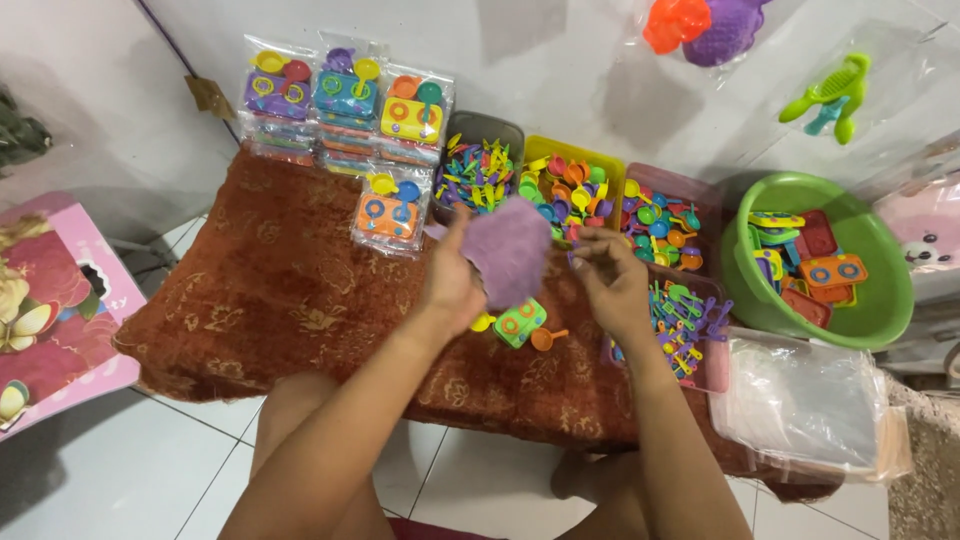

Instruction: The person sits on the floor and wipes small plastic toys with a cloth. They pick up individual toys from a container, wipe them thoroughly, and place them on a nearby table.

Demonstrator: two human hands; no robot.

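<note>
Pinching a purple plate [508, 250] by its left edge, the left hand [450, 282] is holding it upright above the red rug [270, 300], thumb pointing up and fingers closed on the plate. The forearm is reaching up from the lower left, wrist slightly bent inward. Just right of the plate, the right hand [612, 285] is curling its fingers together near the plate's right edge; whether they are clamping anything is too blurred to tell. That forearm is rising from the lower right, so both hands are meeting over the rug's middle.

Below the plate, a green toy stove [520, 322] is lying on the rug with an orange pan [546, 339] just beside it. Behind the plate, three bins [570, 185] of small coloured toy pieces are standing in a row along the rug's far edge. Left of them, sealed toy packs [345, 105] are stacked, with one more pack [390, 212] lying on the rug. A pink tray [690, 330] of utensils is sitting right of the right hand, and a green basin [860, 300] of stoves is farther right. Clear bags [805, 400] are piled at the rug's right end.
</note>
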